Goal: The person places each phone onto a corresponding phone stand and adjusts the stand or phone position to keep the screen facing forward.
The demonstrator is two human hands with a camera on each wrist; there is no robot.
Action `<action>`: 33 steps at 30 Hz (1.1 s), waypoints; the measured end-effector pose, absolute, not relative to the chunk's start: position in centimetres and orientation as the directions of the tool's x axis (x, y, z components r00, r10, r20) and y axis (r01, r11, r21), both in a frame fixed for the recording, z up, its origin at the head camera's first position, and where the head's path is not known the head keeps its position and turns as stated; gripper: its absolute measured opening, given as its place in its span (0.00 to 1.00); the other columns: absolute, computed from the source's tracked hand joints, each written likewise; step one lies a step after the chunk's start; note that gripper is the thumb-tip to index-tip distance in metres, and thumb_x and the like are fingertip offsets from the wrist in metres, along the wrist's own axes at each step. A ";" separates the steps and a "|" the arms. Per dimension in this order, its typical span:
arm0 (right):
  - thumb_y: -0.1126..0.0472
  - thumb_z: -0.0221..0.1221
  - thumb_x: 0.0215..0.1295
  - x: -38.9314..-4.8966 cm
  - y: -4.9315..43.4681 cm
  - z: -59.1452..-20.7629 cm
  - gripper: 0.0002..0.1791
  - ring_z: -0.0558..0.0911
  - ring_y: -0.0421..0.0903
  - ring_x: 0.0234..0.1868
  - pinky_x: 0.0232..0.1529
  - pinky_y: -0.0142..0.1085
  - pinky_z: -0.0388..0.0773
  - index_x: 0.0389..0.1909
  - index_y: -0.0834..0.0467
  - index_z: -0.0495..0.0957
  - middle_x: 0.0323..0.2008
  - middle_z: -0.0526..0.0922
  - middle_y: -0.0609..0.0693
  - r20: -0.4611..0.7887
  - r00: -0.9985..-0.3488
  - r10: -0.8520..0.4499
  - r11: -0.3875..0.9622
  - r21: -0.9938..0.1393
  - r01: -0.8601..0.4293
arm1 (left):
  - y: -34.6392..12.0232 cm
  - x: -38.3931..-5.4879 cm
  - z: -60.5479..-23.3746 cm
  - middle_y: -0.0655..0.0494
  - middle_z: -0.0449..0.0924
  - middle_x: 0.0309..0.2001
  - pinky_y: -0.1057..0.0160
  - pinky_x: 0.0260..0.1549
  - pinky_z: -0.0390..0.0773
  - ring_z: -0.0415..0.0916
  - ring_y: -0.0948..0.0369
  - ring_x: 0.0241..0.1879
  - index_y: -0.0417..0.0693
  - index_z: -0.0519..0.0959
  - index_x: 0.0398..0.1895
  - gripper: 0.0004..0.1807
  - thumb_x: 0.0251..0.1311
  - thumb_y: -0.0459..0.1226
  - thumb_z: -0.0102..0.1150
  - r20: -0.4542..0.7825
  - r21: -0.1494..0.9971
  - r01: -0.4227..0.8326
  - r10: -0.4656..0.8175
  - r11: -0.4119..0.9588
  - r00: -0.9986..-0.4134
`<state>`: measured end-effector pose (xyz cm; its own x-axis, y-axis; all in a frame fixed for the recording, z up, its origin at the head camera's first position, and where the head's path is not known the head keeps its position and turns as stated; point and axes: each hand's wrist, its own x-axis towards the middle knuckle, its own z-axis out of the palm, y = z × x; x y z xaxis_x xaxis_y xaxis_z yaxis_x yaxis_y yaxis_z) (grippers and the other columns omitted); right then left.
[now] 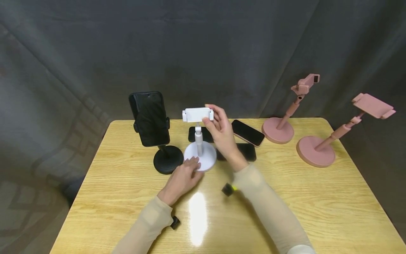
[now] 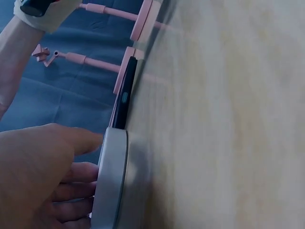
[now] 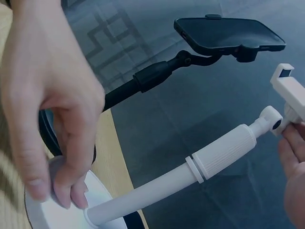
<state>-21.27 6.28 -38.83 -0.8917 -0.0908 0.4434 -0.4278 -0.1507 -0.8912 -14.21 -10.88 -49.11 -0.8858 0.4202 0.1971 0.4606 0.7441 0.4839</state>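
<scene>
A white phone stand [image 1: 198, 141] stands upright in the middle of the table, its clamp [image 1: 197, 115] holding no phone. My right hand [image 1: 224, 137] pinches the right end of that clamp, thumb in front and fingers behind. In the right wrist view, the fingers of my right hand [image 3: 294, 167] are beneath the clamp, by the joint. My left hand [image 1: 183, 175] rests with its fingers on the round base [image 1: 207, 160]. The left wrist view shows the left hand [image 2: 47, 167] beside the base's edge [image 2: 113, 176].
A black stand [image 1: 168, 159] holding a black phone [image 1: 149, 120] is on the left. Behind and right of the white stand lie phones: one [image 1: 207, 135] behind, one [image 1: 248, 132] slanted, one [image 1: 247, 151] nearer. Two pink stands [image 1: 278, 131] [image 1: 317, 151] occupy the right side.
</scene>
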 end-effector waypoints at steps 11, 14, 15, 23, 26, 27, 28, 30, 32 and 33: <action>0.71 0.53 0.76 -20.5 8.5 -40.9 0.26 0.80 0.59 0.62 0.67 0.37 0.77 0.72 0.68 0.62 0.61 0.78 0.69 0.377 -0.912 -0.161 -0.132 -0.924 -0.359 | -10.9 -12.8 -48.9 0.40 0.77 0.66 0.48 0.72 0.69 0.74 0.43 0.68 0.37 0.83 0.56 0.23 0.67 0.45 0.66 0.156 0.470 0.452 0.433 0.758 -0.888; 0.68 0.54 0.77 -20.2 9.3 -42.1 0.25 0.81 0.52 0.63 0.68 0.35 0.76 0.72 0.65 0.63 0.62 0.79 0.67 0.342 -0.922 -0.181 -0.122 -0.938 -0.324 | -10.9 -12.2 -48.8 0.41 0.78 0.66 0.49 0.72 0.70 0.74 0.45 0.67 0.39 0.83 0.56 0.22 0.68 0.46 0.66 0.163 0.472 0.453 0.430 0.756 -0.888; 0.67 0.55 0.77 -20.2 9.6 -42.5 0.25 0.81 0.50 0.63 0.68 0.35 0.76 0.72 0.65 0.64 0.62 0.79 0.65 0.327 -0.927 -0.185 -0.114 -0.944 -0.310 | -10.9 -12.0 -48.8 0.42 0.78 0.66 0.49 0.72 0.70 0.74 0.45 0.67 0.40 0.83 0.56 0.22 0.68 0.46 0.66 0.167 0.469 0.456 0.431 0.756 -0.887; 0.64 0.56 0.78 -19.8 11.6 -45.1 0.25 0.81 0.51 0.63 0.66 0.32 0.77 0.71 0.64 0.65 0.61 0.80 0.63 0.297 -0.936 -0.190 -0.021 -0.954 -0.298 | -10.4 -10.1 -48.4 0.43 0.78 0.65 0.50 0.70 0.73 0.75 0.48 0.67 0.40 0.82 0.59 0.25 0.66 0.47 0.68 0.216 0.467 0.511 0.467 0.722 -0.857; 0.66 0.57 0.76 -19.6 12.1 -45.8 0.26 0.81 0.52 0.62 0.65 0.31 0.77 0.71 0.66 0.65 0.60 0.81 0.64 0.292 -0.937 -0.189 0.006 -0.954 -0.298 | -10.2 -9.6 -48.5 0.44 0.79 0.65 0.51 0.70 0.73 0.75 0.49 0.67 0.40 0.82 0.58 0.24 0.66 0.46 0.68 0.230 0.451 0.543 0.496 0.708 -0.837; 0.66 0.58 0.76 -19.5 12.2 -46.0 0.26 0.81 0.53 0.62 0.65 0.31 0.77 0.71 0.67 0.65 0.60 0.81 0.64 0.288 -0.938 -0.191 0.012 -0.955 -0.296 | -10.1 -9.5 -48.5 0.44 0.79 0.65 0.51 0.70 0.73 0.75 0.49 0.67 0.40 0.83 0.57 0.23 0.66 0.46 0.68 0.235 0.447 0.555 0.506 0.702 -0.830; 0.67 0.58 0.75 -19.5 12.4 -46.3 0.27 0.81 0.54 0.62 0.64 0.31 0.78 0.70 0.68 0.65 0.60 0.81 0.65 0.284 -0.939 -0.192 0.021 -0.956 -0.293 | -10.1 -9.3 -48.5 0.44 0.79 0.64 0.51 0.70 0.73 0.75 0.49 0.66 0.40 0.83 0.56 0.23 0.66 0.46 0.69 0.239 0.443 0.566 0.517 0.696 -0.822; 0.67 0.60 0.74 -19.4 12.7 -46.6 0.28 0.81 0.56 0.62 0.64 0.31 0.78 0.70 0.69 0.65 0.60 0.81 0.65 0.269 -0.944 -0.192 0.043 -0.958 -0.282 | -10.0 -9.0 -48.6 0.43 0.79 0.64 0.50 0.70 0.73 0.75 0.49 0.66 0.40 0.83 0.56 0.22 0.65 0.45 0.69 0.241 0.433 0.583 0.535 0.687 -0.810; 0.67 0.61 0.74 -19.4 13.0 -47.0 0.29 0.80 0.57 0.62 0.64 0.30 0.78 0.70 0.69 0.64 0.60 0.81 0.64 0.250 -0.950 -0.189 0.065 -0.962 -0.266 | -9.9 -8.7 -48.6 0.43 0.79 0.64 0.49 0.70 0.73 0.76 0.48 0.66 0.41 0.83 0.56 0.22 0.66 0.46 0.68 0.235 0.432 0.594 0.551 0.679 -0.801; 0.67 0.61 0.73 -19.5 13.1 -47.2 0.29 0.80 0.58 0.63 0.63 0.29 0.78 0.70 0.69 0.65 0.60 0.81 0.64 0.240 -0.953 -0.186 0.077 -0.963 -0.258 | -9.9 -8.5 -48.6 0.43 0.79 0.65 0.49 0.70 0.73 0.76 0.49 0.66 0.41 0.83 0.56 0.22 0.66 0.46 0.68 0.228 0.435 0.597 0.558 0.675 -0.798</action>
